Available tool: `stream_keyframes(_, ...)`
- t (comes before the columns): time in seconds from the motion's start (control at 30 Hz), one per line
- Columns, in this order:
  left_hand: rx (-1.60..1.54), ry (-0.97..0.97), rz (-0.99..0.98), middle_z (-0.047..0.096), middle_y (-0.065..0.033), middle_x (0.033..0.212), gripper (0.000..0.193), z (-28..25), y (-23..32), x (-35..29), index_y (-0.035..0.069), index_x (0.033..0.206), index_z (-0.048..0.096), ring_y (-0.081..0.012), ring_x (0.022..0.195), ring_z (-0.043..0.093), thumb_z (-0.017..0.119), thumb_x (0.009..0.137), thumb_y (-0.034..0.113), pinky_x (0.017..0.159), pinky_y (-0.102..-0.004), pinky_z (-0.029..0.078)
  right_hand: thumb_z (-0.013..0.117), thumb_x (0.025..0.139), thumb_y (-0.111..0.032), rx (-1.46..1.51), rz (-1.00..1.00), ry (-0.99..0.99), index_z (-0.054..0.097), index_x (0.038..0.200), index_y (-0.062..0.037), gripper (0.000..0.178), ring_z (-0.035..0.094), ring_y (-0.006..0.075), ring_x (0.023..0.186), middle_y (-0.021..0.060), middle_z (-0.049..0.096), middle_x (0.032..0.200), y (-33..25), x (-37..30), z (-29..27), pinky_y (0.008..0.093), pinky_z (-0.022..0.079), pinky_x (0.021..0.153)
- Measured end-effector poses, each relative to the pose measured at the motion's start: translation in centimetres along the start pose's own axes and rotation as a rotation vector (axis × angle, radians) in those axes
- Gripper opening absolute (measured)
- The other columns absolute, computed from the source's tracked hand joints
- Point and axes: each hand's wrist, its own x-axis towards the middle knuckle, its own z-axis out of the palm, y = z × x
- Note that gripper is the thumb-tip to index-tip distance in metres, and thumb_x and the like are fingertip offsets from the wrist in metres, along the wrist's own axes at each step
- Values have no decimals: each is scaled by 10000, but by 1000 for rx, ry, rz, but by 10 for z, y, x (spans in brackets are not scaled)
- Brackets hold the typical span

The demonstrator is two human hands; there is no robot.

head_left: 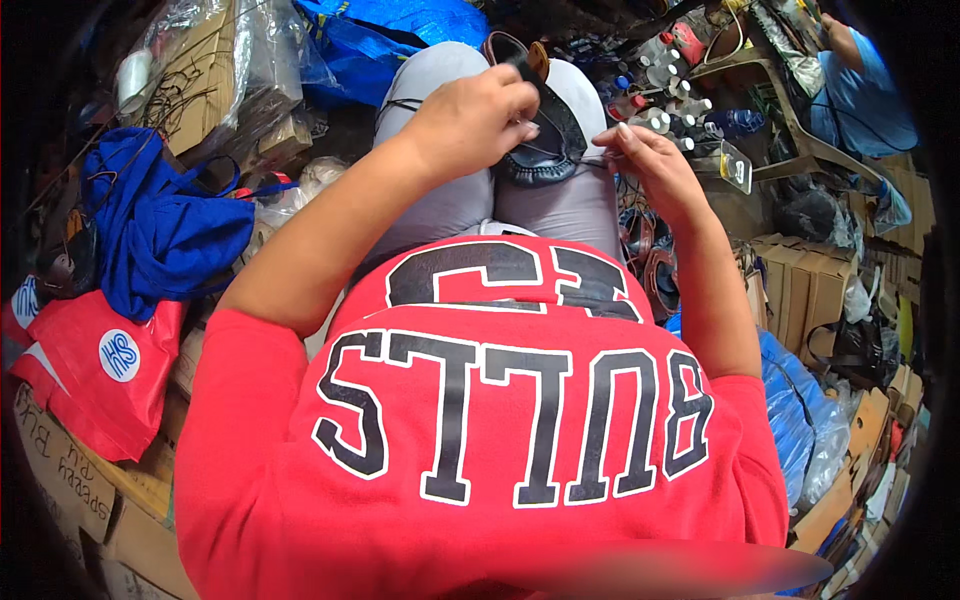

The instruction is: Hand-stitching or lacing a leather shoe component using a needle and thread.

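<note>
A dark leather shoe (545,168) with a gathered, stitched toe rests between my grey-trousered knees, toe toward me. Its black edge curves up along the right side, and a brown part shows at the far end. My left hand (478,112) is closed over the shoe's left side with curled fingers; what they hold is too small to make out. Just right of the toe, my right hand (655,168) pinches thumb and finger together. A thin dark thread appears to run from the shoe to those fingertips.
Several plastic bottles (660,100) stand beyond my right knee, near a brown chair frame (790,110). Another person's blue-clothed part (865,95) is at far right. A blue cloth bag (165,215) and red plastic bag (110,375) lie left; cardboard boxes (805,290) stand right.
</note>
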Motion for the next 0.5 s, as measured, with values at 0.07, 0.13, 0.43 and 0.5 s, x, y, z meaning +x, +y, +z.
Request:
stream_keyframes(0.07,60,-28,41,582,-94,919,169,0,-3,-18,62,842,588,-291,797,602,693,711,85,696,-376,483,633,853,-206,-174,-77,-37,642,980,-29,218,498,87,799,-11,540,876,5,-7,4,236,411,731)
stream_keyframes(0.13,136,-84,102,589,-103,903,142,-2,-6,-23,59,860,581,-306,803,597,653,737,59,694,-385,477,699,786,-134,-500,-260,-40,626,898,-44,161,458,107,745,-7,462,871,6,-10,12,237,391,699)
stream_keyframes(0.43,12,315,-235,611,-138,770,156,-49,-24,-15,35,795,579,-314,754,612,530,880,157,655,-379,474,478,941,-372,1011,-238,480,602,870,-46,356,595,239,881,96,617,864,42,29,-1,410,465,850)
stream_keyframes(0.5,-571,364,-295,610,-110,777,226,-43,-13,-4,36,832,581,-259,777,601,508,912,234,699,-355,462,466,936,-392,1309,-134,309,601,874,-48,375,588,262,927,97,615,871,28,23,9,460,447,888)
